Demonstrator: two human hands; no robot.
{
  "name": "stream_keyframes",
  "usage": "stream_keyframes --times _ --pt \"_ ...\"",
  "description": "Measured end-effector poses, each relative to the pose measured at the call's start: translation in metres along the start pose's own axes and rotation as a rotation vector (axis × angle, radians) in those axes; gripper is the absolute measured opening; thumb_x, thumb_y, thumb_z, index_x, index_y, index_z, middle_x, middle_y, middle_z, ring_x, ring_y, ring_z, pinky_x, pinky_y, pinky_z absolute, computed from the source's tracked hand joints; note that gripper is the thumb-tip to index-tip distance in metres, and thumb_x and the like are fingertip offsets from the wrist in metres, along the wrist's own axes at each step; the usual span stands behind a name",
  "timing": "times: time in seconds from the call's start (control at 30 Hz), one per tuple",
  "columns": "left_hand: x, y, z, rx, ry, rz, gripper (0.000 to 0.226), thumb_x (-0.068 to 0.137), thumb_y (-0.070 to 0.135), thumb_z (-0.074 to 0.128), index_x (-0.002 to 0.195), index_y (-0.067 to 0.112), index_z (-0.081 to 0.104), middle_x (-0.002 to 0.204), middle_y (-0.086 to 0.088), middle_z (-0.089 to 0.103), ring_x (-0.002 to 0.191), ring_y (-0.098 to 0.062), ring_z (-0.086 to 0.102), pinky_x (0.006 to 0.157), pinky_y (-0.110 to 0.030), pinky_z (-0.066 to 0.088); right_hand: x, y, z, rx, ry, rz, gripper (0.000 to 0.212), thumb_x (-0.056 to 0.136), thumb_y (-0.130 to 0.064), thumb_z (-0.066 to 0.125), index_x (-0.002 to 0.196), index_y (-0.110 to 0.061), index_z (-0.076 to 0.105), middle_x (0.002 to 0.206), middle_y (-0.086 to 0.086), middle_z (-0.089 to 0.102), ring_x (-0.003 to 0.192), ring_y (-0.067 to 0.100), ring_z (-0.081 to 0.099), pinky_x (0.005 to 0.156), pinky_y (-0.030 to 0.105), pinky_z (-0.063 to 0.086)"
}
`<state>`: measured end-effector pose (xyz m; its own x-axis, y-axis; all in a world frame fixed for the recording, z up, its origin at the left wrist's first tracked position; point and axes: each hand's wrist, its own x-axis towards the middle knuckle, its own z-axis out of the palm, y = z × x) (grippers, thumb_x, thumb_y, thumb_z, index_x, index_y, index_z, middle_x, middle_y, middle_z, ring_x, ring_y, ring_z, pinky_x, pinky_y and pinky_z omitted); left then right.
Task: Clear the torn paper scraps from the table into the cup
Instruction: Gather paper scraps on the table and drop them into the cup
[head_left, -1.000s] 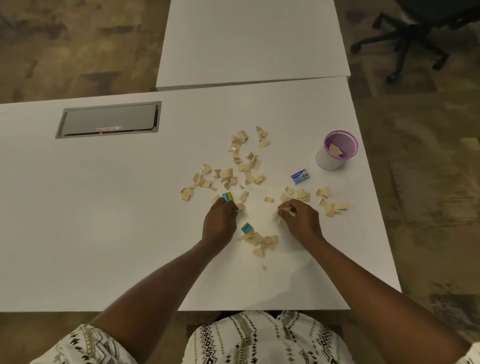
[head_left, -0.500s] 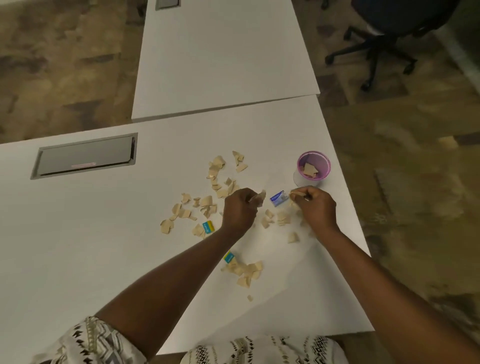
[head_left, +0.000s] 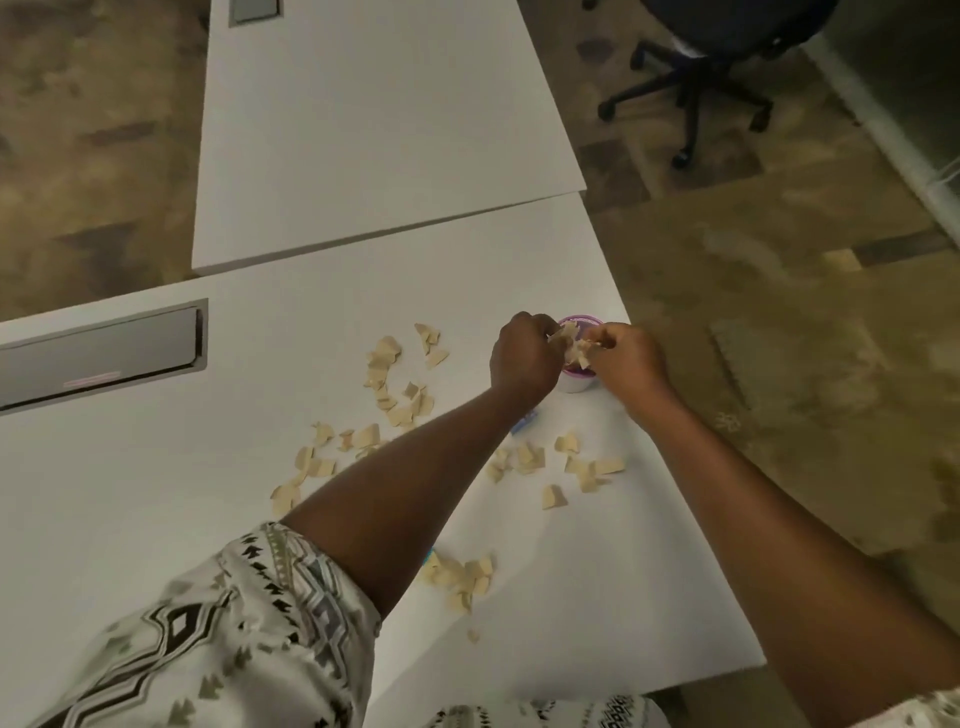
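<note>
Both hands, the left hand and right hand, pinch scraps over the cup, more scraps lying on the surface nearer the wrists.

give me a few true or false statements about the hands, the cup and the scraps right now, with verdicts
1. Both hands are at the cup, holding paper scraps over it. True: the left hand and right hand pinch scraps above its rim.
2. The table is cleared of scraps. False: many loose scraps still lie on it.
3. The cup stands near the table's right edge. True.
4. The cup lies tipped on its side. False: it stands upright.
5. An office chair stands on the floor beyond the tables. True.
</note>
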<state>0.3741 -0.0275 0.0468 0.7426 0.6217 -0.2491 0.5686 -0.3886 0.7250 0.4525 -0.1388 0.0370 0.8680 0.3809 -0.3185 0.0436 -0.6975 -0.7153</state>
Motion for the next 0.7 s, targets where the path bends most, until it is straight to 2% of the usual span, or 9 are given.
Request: stream_keyframes --times 0.13,0.27,0.33,0.43,0.6,0.7 --pt "0.004 -0.001 0.009 0.049 -0.013 -0.042 0.014 0.086 0.022 0.063 0.089 0.014 0.074 0.093 -0.009 0.069 0.086 -0.031 0.064 0.069 -0.028 0.045 0.002 -0.002 -0.002 -0.006 -0.054 0.0 0.032 0.087 -0.011 0.059 0.117 -0.015 0.069 0.119 0.007 0.069 0.109 0.027 0.064 0.096 0.042 0.053" --pt "0.003 -0.005 0.011 0.061 -0.017 -0.032 0.023 0.091 0.026 0.062 0.108 0.017 0.074 0.112 -0.007 0.068 0.1 -0.028 0.064 0.079 -0.029 0.047 0.002 -0.003 -0.005 -0.018 -0.05 -0.003 0.038 0.087 -0.005 0.057 0.121 -0.015 0.067 0.122 0.005 0.068 0.11 0.025 0.063 0.096 0.035 0.053" --pt "0.002 -0.007 0.01 0.081 -0.02 -0.013 0.027 0.092 0.025 0.06 0.115 0.018 0.071 0.116 -0.006 0.066 0.103 -0.027 0.063 0.08 -0.029 0.047 -0.001 -0.004 -0.007 -0.006 -0.025 -0.004 0.035 0.087 -0.006 0.059 0.12 -0.014 0.068 0.121 0.005 0.069 0.104 0.022 0.064 0.087 0.029 0.053" --pt "-0.003 -0.01 0.007 0.104 -0.019 0.023 0.027 0.093 0.022 0.059 0.117 0.019 0.071 0.114 -0.006 0.065 0.101 -0.028 0.063 0.077 -0.028 0.044 -0.008 -0.005 -0.011 0.004 0.021 -0.026 0.026 0.09 -0.012 0.063 0.115 -0.014 0.069 0.114 0.003 0.07 0.093 0.015 0.062 0.071 0.018 0.044" --pt "-0.023 -0.016 -0.003 0.12 -0.021 0.068 0.02 0.094 0.026 0.062 0.111 0.022 0.072 0.105 -0.004 0.062 0.094 -0.026 0.062 0.081 -0.035 0.051 -0.032 0.004 -0.015 0.033 0.079 -0.076 0.017 0.091 -0.02 0.062 0.104 -0.018 0.071 0.102 -0.003 0.068 0.093 0.013 0.062 0.062 0.009 0.038" --pt "-0.046 -0.029 -0.01 0.149 -0.036 0.093 0.018 0.093 0.028 0.062 0.107 0.022 0.072 0.102 -0.004 0.062 0.089 -0.024 0.062 0.075 -0.033 0.049 -0.051 0.021 -0.011 -0.044 0.072 -0.096 0.017 0.092 -0.026 0.063 0.104 -0.017 0.071 0.104 0.0 0.071 0.089 0.013 0.062 0.063 0.009 0.038"
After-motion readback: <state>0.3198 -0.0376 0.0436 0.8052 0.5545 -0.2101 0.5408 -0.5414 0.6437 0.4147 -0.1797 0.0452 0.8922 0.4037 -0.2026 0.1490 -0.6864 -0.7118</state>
